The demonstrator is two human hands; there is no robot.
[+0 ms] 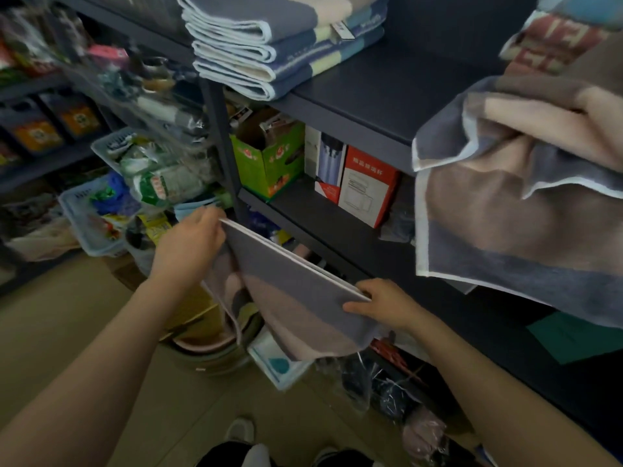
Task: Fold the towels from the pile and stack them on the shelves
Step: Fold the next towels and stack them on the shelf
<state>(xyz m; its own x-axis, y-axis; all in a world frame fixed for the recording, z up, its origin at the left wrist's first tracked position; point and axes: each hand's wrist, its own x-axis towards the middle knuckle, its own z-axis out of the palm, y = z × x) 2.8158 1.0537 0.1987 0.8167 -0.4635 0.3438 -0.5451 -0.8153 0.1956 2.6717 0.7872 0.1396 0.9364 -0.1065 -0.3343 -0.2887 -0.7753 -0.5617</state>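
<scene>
Grey-and-beige towel (290,298), doubled over and stretched taut in mid-air in front of the dark shelf unit (387,96), below the shelf level and near the viewer; lower part hanging slack toward the floor clutter.

Risks:
- Misaligned white edges along the top, if one corner slips; likely result a crooked fold.
- Sagging lower part liable to brush the buckets (209,345) and bags beneath, if lowered further.
- Unfolded pile (526,183) at the right draped over the shelf edge, one corner hanging free; liable to slide off if snagged in passing.
- Folded stack (269,45) on the far upper shelf overhanging the front edge slightly; liable to shift if the next towel is pushed in hard.

Grip:
- Left hand (188,244): fingers curled, pinching the far-left corner of the doubled edge.
- Right hand (387,305): thumb on top, fingers beneath, pinching the near-right corner.
- Both grips narrow, closed on fabric only.
</scene>
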